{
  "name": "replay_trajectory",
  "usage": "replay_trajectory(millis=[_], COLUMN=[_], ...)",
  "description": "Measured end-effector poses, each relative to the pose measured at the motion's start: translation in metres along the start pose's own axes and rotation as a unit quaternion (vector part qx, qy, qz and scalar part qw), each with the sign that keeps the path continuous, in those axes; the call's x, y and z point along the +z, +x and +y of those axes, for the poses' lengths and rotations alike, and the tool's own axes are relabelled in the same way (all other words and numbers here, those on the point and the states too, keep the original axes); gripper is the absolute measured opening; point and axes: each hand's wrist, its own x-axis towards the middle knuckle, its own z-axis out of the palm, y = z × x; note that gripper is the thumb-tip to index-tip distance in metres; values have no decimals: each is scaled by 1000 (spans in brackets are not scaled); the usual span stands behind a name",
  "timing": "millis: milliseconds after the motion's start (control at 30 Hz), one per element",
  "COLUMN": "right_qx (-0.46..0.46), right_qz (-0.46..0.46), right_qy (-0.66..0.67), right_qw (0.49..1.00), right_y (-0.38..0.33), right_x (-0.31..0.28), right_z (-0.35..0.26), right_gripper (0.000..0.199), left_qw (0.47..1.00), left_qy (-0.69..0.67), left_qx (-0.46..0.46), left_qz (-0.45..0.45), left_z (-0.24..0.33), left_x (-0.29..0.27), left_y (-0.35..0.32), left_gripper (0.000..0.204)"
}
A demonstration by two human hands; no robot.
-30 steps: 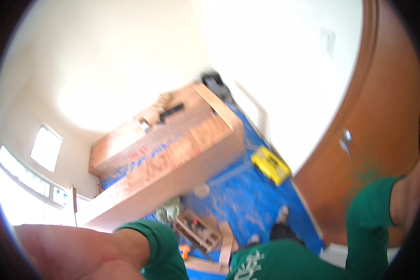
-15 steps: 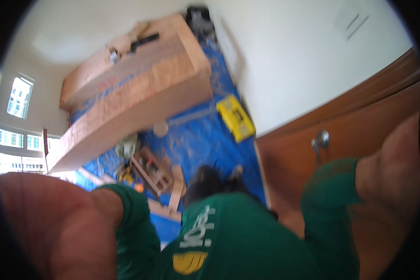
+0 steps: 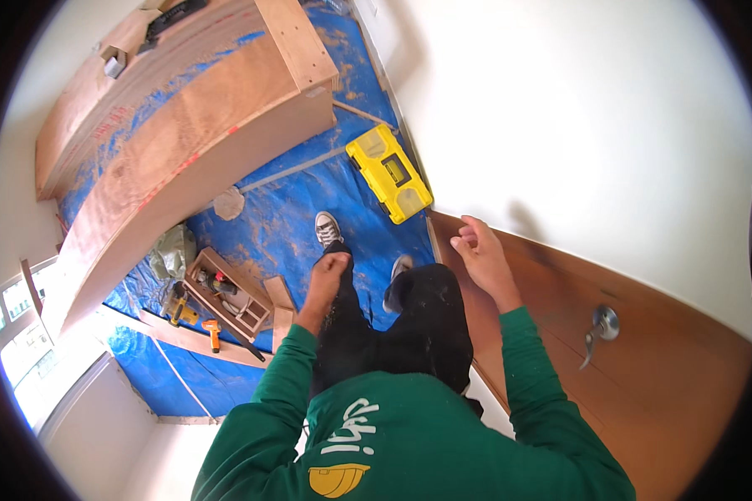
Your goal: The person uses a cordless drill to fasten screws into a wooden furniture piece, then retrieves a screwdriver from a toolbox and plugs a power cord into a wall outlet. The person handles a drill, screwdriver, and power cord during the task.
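My left hand [image 3: 326, 284] hangs in front of my left thigh, its fingers curled in with nothing showing in them. My right hand [image 3: 482, 259] is held out over the edge of the brown door, its fingers loosely bent and apart, holding nothing. Neither hand touches an object. Beyond my feet, a yellow organizer case [image 3: 390, 174] with clear lid panels lies by the wall. Left of my legs rests a wooden tool tray [image 3: 228, 294] with small tools inside. An orange drill-like tool [image 3: 213, 334] and a yellow-and-black power tool [image 3: 181, 307] lie beside it.
A long curved plywood cabinet [image 3: 200, 167] spans the left side. Blue tarp [image 3: 284, 213] with sawdust covers the floor. The brown door [image 3: 643, 376] with a lever handle [image 3: 600, 330] stands at my right. Wood offcuts [image 3: 281, 311] and a pale bag [image 3: 173, 252] lie near the tray.
Both hands have come down from close beside the camera to in front of my body. My view has tilted down, and my shoes and legs now show plainly.
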Motion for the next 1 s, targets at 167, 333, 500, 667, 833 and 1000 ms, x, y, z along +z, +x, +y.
replay_trajectory(millis=[167,333,500,667,833,1000], right_qx=[37,-15,88,92,68,35], right_qz=[-56,-80,-61,-137,-85,-171], right_qy=[-61,-181,-119,32,-40,-56], right_qw=[996,980,987,986,993,983], right_y=[103,239,395,443,427,422], right_x=[90,186,233,279,282,275], right_z=[95,202,263,281,295,293], right_gripper=[70,85,104,93,86,90], left_qw=[984,986,991,992,996,997], left_qy=[128,138,105,58,-24,34], left_qx=[-32,-41,-67,-42,-87,-28], left_qz=[-117,-88,51,105,17,64], left_z=[-97,-160,-210,-218,-207,-193], left_x=[43,88,100,95,108,134], left_y=[56,131,218,345,423,422], left_gripper=[33,36,39,61,77,77])
